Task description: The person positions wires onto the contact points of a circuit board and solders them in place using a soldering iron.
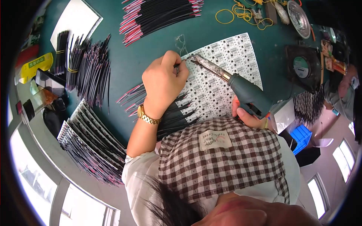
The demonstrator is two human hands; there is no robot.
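My left hand (163, 80), with a gold watch (148, 115) at its wrist, is closed in a pinch on a thin black wire (176, 65) at the edge of a white circuit board sheet (241, 56). My right hand (247, 117) grips a dark green soldering gun (249, 91). The gun's metal tip points left and almost meets the pinched fingers; whether it touches the wire is too small to tell. Several black wires (181, 113) lie over the sheet's left part, with red and white ends (130, 96) sticking out left of my wrist.
A wire stack (162, 17) lies at the far side, with bundles (92, 71) at left. Wired board sheets (90, 147) are stacked at near left. Yellow cord (245, 15) and a metal dish (298, 19) sit far right, near a black fan-like device (303, 67).
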